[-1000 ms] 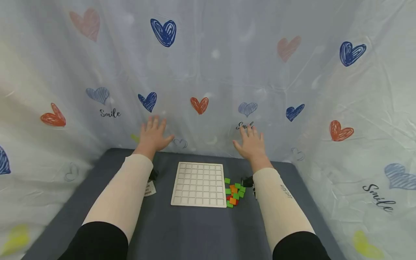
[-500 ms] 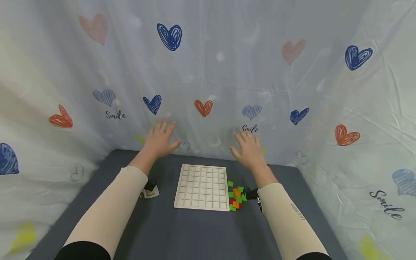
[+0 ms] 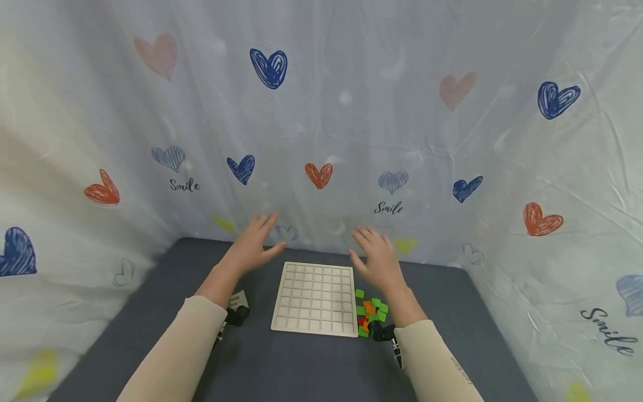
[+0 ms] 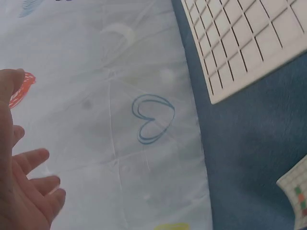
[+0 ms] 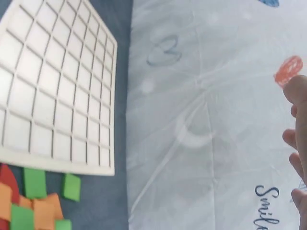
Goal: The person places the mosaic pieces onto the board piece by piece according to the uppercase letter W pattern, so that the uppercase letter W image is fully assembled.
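A pale square board with a grid of cells (image 3: 315, 298) lies on the dark table. Beyond its left side the left hand (image 3: 251, 245) is held above the table with fingers spread, holding nothing. The right hand (image 3: 379, 259), also empty with fingers extended, hovers over the table past the board's right side. Small green, orange and red pieces (image 3: 369, 307) lie in a loose pile against the board's right edge. In the left wrist view the left hand (image 4: 26, 167) shows at the left; the right hand (image 5: 298, 134) is partly cut off in the right wrist view.
A small printed card (image 3: 239, 300) lies left of the board, partly hidden by the left wrist's black camera mount; its patterned corner (image 4: 297, 191) shows in the left wrist view. A pale curtain (image 3: 321, 111) with hearts and lettering hangs behind and beside the dark table (image 3: 301, 368).
Both hands have come down and inward, nearer the board, and stay empty. The head view has shifted slightly, so the board and curtain sit lower and further right in it.
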`<state>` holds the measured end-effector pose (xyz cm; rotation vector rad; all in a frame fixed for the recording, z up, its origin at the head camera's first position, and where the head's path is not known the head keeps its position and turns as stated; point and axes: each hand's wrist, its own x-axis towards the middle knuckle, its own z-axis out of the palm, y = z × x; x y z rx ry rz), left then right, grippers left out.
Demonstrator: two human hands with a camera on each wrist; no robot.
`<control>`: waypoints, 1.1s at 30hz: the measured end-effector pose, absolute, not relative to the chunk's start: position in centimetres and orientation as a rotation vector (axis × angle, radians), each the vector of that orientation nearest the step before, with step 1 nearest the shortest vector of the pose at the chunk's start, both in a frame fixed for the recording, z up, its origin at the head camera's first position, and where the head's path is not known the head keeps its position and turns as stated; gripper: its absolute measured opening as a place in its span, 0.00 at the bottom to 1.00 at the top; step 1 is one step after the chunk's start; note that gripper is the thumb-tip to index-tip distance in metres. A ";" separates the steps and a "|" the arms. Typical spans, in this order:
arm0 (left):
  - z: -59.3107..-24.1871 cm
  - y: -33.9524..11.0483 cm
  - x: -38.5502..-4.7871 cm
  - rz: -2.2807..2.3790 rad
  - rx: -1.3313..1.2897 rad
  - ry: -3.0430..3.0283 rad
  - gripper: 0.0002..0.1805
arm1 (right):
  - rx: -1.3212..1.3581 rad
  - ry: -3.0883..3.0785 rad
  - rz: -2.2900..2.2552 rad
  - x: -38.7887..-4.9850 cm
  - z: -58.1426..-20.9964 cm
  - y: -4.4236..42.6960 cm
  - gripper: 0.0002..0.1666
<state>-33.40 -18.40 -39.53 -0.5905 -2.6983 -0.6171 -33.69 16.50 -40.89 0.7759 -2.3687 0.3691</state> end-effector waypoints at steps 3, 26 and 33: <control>-40.4 -18.2 -33.0 -0.705 -0.609 -2.673 0.46 | 0.796 -2.366 0.397 -33.0 -41.5 16.3 0.27; -49.4 -16.6 -30.4 -1.141 -0.423 -2.466 0.39 | 0.646 -2.304 0.682 -30.4 -48.0 17.8 0.20; -50.5 -16.7 -31.5 -1.141 -0.403 -2.463 0.37 | 0.529 -2.304 0.767 -31.3 -48.9 17.9 0.16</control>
